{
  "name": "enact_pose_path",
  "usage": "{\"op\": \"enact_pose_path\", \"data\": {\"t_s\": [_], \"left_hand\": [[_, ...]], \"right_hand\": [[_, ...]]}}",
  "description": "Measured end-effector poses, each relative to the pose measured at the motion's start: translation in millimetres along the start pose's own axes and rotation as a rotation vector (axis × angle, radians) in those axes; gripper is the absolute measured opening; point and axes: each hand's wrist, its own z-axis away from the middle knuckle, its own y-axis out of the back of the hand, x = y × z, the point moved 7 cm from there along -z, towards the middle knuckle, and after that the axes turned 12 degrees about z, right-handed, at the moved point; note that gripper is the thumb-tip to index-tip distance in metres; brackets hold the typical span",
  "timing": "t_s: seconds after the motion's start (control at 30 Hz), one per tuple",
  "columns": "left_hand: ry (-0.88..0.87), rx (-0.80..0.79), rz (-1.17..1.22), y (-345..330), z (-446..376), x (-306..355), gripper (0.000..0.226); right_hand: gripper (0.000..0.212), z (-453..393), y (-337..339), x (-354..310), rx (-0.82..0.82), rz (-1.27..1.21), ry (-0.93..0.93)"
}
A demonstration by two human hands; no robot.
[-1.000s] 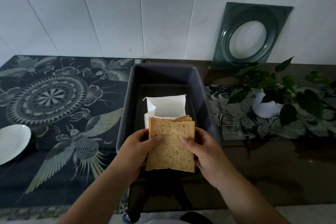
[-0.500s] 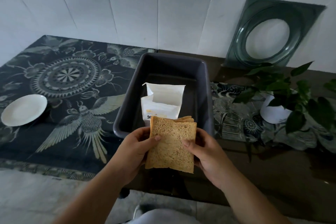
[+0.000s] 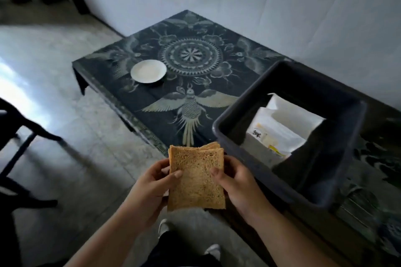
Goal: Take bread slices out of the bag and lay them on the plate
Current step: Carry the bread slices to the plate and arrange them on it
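A stack of brown bread slices stands upright between both hands, near the table's front edge. My left hand grips its left side and my right hand its right side, thumbs on the front face. The white bread bag lies inside a dark grey tub to the right. The white plate sits bare on the patterned cloth, far up and to the left of the bread.
The patterned dark tablecloth covers the low table, whose left corner is near the plate. Bare concrete floor lies to the left. A dark chair frame stands at the far left. A white wall runs behind.
The view has swung left and the bread, still in both hands, has come away from the tub toward the table's front edge. The plate now appears nearer the middle.
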Motion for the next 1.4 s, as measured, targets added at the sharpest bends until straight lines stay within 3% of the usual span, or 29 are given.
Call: {"op": "enact_pose_path", "data": {"t_s": [0.2,0.37,0.53,0.7,0.93,1.17,1.4], "left_hand": [[-0.185,0.248,0.180,93,61,20,0.037],[-0.321,0.403,0.266,159,118,30,0.040],[-0.374,0.494,0.325,215,164,30,0.040],[-0.412,0.533,0.324,257,192,40,0.029],[-0.424,0.540,0.275,298,204,68,0.055],[-0.397,0.553,0.354,343,177,98,0.043],[-0.374,0.605,0.290,387,120,159,0.054]], "right_hand": [[0.028,-21,-112,-27,-0.340,0.162,0.026],[0.025,-9,-201,-34,-0.579,0.232,0.026],[0.043,8,-272,-32,-0.721,0.245,-0.025],[0.036,19,-326,-31,-0.752,0.239,-0.014],[0.042,14,-378,-27,-0.766,0.224,-0.057],[0.041,-28,-426,-41,-0.751,0.235,-0.070],[0.039,-109,-485,-63,-0.791,0.233,-0.077]]}}
